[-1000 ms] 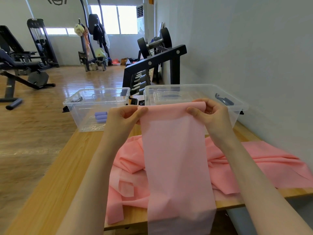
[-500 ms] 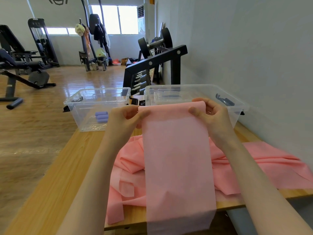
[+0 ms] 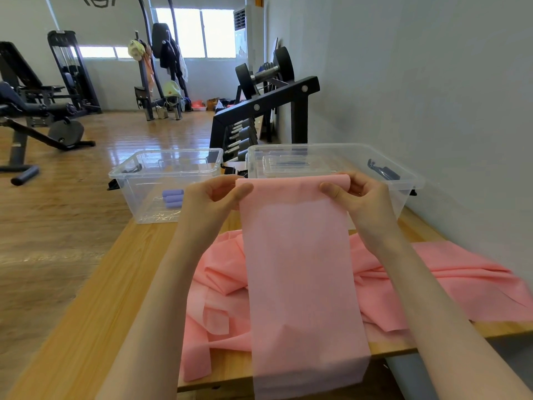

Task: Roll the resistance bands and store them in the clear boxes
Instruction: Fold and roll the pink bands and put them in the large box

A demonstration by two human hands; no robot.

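I hold a wide pink resistance band [image 3: 300,269] up in front of me by its rolled top edge. My left hand [image 3: 213,197] pinches the left end of that edge, and my right hand [image 3: 360,197] pinches the right end. The band hangs down over the front edge of the wooden table [image 3: 95,313]. More pink band [image 3: 450,281] lies crumpled on the table behind it. Two clear boxes stand at the back: the left box [image 3: 138,180] holds rolled purple bands [image 3: 172,197], and the right box [image 3: 403,168] has a clear lid inside.
A grey wall runs along the right side of the table. A black dumbbell rack [image 3: 268,111] stands behind the boxes. Gym machines [image 3: 31,111] and a coat stand [image 3: 161,73] are across the wooden floor to the left.
The band's top edge has stayed between my hands at about the same height; the hanging part has barely shifted.
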